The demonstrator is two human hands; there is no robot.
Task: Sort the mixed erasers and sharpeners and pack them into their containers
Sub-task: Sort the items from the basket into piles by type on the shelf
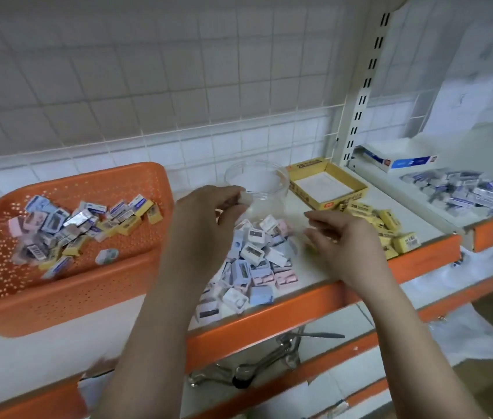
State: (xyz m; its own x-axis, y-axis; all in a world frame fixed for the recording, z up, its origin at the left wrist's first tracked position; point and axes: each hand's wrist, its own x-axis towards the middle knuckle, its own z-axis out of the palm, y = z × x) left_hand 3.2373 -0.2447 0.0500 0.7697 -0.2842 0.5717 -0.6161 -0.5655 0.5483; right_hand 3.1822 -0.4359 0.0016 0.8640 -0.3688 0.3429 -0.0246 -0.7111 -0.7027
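Left fingers (240,198) pinch a small white block above the clear round jar (256,184); right fingers (319,220) hang slack.

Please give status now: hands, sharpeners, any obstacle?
Left hand pinches a white piece at clear jar rim. Right hand open, empty. Sharpener pile unpacked on shelf. Nothing blocks the jar.

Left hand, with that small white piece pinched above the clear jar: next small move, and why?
Probably lower and release it into the clear jar. The left hand pinches a small whitish piece right at the jar's open rim, and the jar looks empty. The pastel sharpener pile lies loose on the shelf just in front, so the jar looks meant for it. The right hand hovers open, holding nothing.
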